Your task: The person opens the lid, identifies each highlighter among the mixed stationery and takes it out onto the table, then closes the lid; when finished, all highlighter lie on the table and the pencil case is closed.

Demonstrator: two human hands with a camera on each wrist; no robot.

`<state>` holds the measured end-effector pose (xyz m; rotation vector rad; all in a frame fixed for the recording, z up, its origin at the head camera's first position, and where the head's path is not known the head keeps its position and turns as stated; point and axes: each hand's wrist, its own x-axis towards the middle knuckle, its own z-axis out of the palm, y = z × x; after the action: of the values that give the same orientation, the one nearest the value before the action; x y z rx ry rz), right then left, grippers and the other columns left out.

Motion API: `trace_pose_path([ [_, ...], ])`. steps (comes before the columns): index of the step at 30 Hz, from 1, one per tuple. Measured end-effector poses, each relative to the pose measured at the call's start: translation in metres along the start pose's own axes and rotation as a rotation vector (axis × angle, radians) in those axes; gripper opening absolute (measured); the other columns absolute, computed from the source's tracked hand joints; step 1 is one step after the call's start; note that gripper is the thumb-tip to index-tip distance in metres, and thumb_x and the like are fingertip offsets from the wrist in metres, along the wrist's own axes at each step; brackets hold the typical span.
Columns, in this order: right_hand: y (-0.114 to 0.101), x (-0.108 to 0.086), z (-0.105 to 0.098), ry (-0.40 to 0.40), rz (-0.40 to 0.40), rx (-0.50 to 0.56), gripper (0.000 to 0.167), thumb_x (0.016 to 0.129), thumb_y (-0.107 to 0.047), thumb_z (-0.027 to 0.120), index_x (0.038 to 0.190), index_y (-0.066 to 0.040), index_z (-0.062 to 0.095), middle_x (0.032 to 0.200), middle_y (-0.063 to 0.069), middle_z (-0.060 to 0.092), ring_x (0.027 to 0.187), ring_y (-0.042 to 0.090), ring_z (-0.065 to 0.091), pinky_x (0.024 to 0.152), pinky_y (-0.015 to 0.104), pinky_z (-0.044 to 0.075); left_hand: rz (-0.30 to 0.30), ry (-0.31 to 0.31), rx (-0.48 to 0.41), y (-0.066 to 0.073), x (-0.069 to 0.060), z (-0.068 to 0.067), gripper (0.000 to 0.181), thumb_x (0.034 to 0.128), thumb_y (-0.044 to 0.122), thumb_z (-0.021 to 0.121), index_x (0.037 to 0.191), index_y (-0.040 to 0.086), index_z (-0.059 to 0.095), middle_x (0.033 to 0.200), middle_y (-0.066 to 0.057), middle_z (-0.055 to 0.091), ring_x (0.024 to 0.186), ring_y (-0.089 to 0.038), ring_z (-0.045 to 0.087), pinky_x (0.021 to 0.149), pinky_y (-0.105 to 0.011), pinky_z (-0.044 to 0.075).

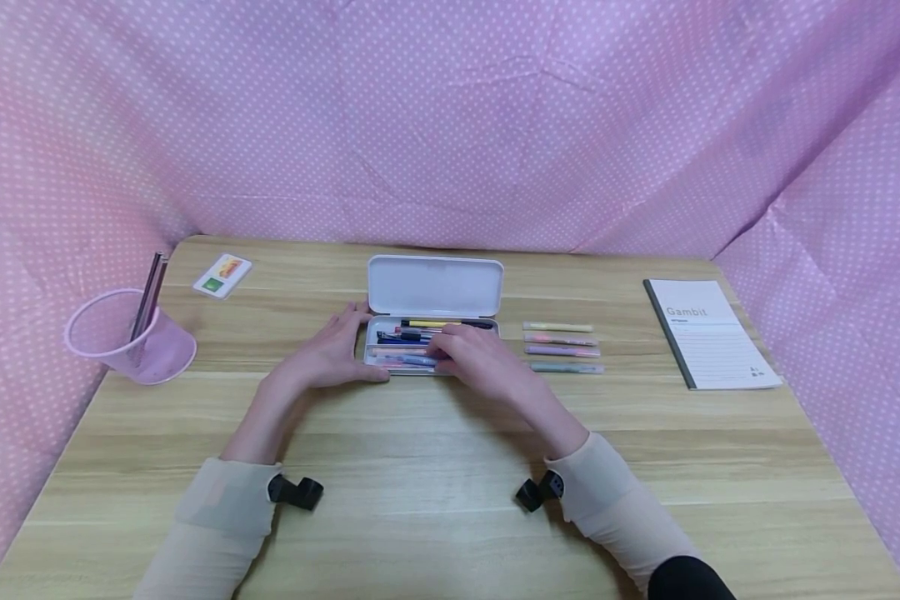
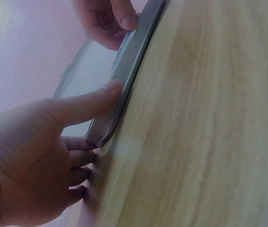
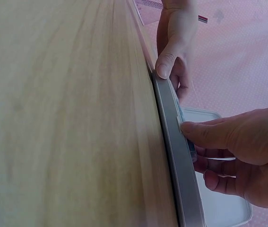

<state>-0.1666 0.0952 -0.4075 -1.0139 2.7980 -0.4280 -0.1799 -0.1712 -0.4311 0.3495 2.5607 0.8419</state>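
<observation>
A white pencil case [image 1: 435, 286] lies with its lid up, several pens and markers inside. My left hand [image 1: 330, 350] holds the case's left end, its thumb [image 2: 93, 101] along the front wall and the other fingers round the side. My right hand [image 1: 483, 360] reaches into the case's front section. There its thumb [image 3: 209, 135] and fingers pinch a pen with a clear, bluish barrel [image 3: 192, 150], which the hand partly hides. A yellow-and-black pen [image 1: 438, 323] lies in the back section, with darker pens [image 1: 405, 337] in front of it.
Several pastel pens [image 1: 562, 351] lie in a column right of the case. A notebook [image 1: 708, 333] is farther right. At the left stand a pink cup [image 1: 172, 346] holding dark pencils [image 1: 148, 298] and, behind it, a small white card-like item [image 1: 222, 276]. Pink dotted cloth [image 1: 450, 125] surrounds the table.
</observation>
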Motion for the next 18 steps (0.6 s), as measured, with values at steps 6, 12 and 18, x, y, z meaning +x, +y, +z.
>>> trace_pose_path([
  [6, -0.0002, -0.0007, -0.0002, 0.001, 0.008, 0.025, 0.018, 0.098, -0.017, 0.070, 0.116, -0.018, 0.074, 0.116, 0.000, 0.073, 0.109, 0.017, 0.069, 0.097, 0.039, 0.058, 0.000, -0.001, 0.007, 0.0003, -0.0007, -0.0001, 0.108, 0.0786, 0.052, 0.084, 0.159, 0.007, 0.028, 0.174, -0.020, 0.000, 0.158, -0.052, 0.001, 0.128, -0.068, 0.011],
  [12, 0.0001, -0.0008, -0.0002, 0.016, -0.010, 0.023, 0.017, 0.098, -0.017, 0.070, 0.114, -0.016, 0.075, 0.114, 0.001, 0.073, 0.107, 0.018, 0.069, 0.096, 0.038, 0.058, 0.001, 0.001, 0.008, -0.0004, 0.0004, 0.0009, 0.108, 0.0789, 0.052, 0.084, 0.159, 0.007, 0.028, 0.174, -0.020, 0.001, 0.159, -0.051, 0.001, 0.128, -0.067, 0.011],
  [18, 0.0050, -0.0044, -0.0030, 0.035, -0.013, 0.069, 0.017, 0.097, -0.015, 0.071, 0.114, -0.015, 0.076, 0.112, 0.001, 0.073, 0.107, 0.018, 0.069, 0.096, 0.037, 0.058, 0.001, 0.002, 0.007, -0.0001, 0.0003, 0.0008, 0.108, 0.0787, 0.054, 0.084, 0.160, 0.008, 0.028, 0.174, -0.020, 0.001, 0.158, -0.052, 0.001, 0.127, -0.069, 0.011],
])
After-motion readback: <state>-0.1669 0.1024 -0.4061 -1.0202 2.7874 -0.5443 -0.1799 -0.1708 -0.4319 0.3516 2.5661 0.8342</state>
